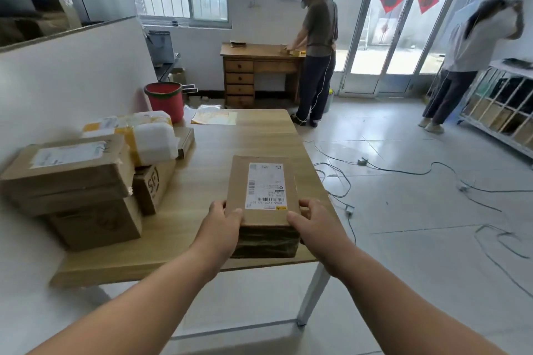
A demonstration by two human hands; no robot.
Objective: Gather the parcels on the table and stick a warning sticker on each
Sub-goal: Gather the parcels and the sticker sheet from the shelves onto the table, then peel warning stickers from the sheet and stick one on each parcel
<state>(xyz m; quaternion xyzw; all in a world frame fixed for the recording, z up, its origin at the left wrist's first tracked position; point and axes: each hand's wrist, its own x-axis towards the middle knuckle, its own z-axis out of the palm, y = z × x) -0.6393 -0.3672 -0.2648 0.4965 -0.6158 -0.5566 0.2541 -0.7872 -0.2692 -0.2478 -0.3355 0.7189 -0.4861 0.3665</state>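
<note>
Lower centre of the frame: I grip a box by its near corners, my left hand curled round the left one, my right hand round the right. It sits at the table's near edge. More parcels are stacked at centre left.

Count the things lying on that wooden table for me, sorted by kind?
Brown cardboard boxes: 5
Pale plastic-wrapped packets: 2, though they are blurred, so I am less sure
Yellowish sheet: 1
Total: 8
</note>
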